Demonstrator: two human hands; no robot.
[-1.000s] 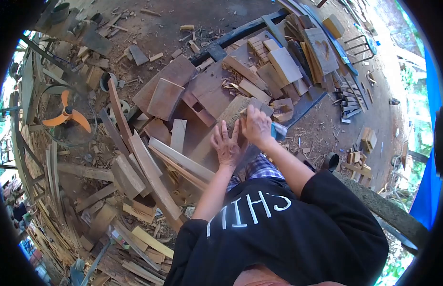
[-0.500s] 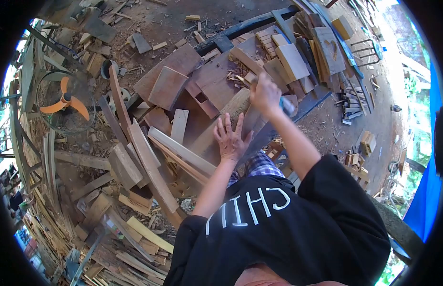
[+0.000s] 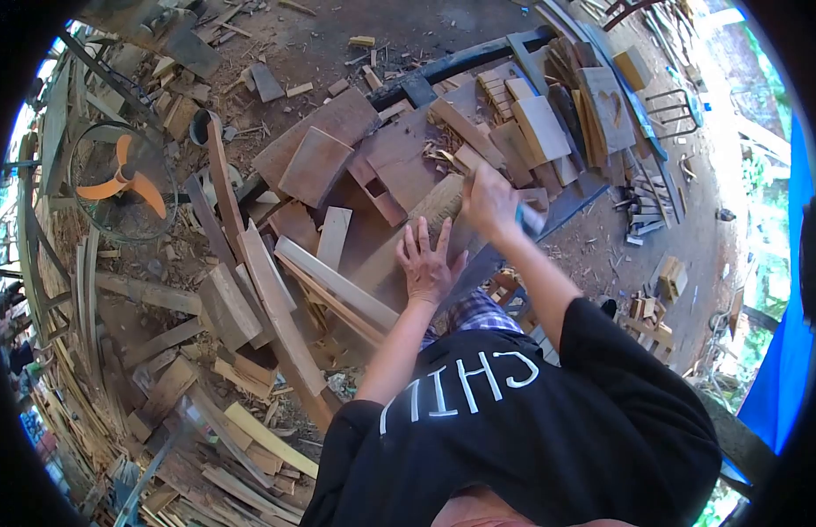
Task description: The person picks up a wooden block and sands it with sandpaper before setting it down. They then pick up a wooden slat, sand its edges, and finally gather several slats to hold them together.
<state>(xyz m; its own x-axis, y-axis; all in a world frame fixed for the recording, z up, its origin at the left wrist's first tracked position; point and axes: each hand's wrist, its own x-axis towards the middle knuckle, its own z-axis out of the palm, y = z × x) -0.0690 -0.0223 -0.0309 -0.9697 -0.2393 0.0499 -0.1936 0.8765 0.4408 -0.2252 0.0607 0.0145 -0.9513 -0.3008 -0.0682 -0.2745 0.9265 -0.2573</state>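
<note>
My left hand (image 3: 430,263) lies flat with fingers spread on a wooden board (image 3: 386,256) that slants across the work surface. Close by on the right, my right hand (image 3: 490,206) is closed around a tool (image 3: 532,220) whose teal and pale end sticks out past the wrist side. That end is blurred, and the tool's kind does not show. The right fist is over the upper right part of the board. Wood shavings and small offcuts (image 3: 443,160) lie just beyond it.
A stack of wood blocks and panels (image 3: 541,130), one with a heart cut-out (image 3: 608,107), stands at the upper right. Flat panels (image 3: 315,165) lie beyond my left hand. Long strips (image 3: 272,290) lean at the left, near an orange-bladed fan (image 3: 121,183). Scraps litter the ground.
My right hand has come slightly toward my body with the tool in it. My left hand stays flat on the board. The whole view has shifted a little.
</note>
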